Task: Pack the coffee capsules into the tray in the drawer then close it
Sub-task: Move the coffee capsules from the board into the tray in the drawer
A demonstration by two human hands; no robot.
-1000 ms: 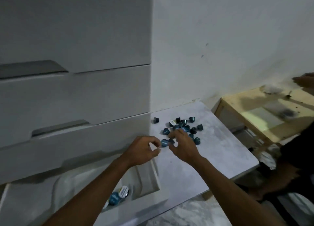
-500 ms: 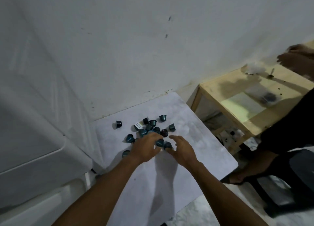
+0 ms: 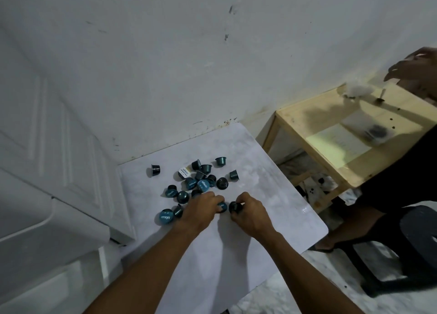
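Looking down from the head camera, a white marbled tabletop (image 3: 272, 188) carries a scatter of small teal and dark coffee capsules (image 3: 201, 183), most just beyond the fingertips and a few to their left. One capsule with a teal printed lid (image 3: 164, 216) lies just left of the left hand (image 3: 201, 213). A pale wooden side table (image 3: 331, 153) stands well right of the hands, with another person's hand (image 3: 416, 70) above it. White panelled cabinet fronts (image 3: 47, 160) fill the left side.

The left hand's fingers curl down, closed over a teal capsule (image 3: 221, 206) at their tips. The right hand (image 3: 250, 213) pinches a dark round capsule (image 3: 234, 206) between thumb and fingers. The two hands nearly touch.

No drawer tray interior is visible.
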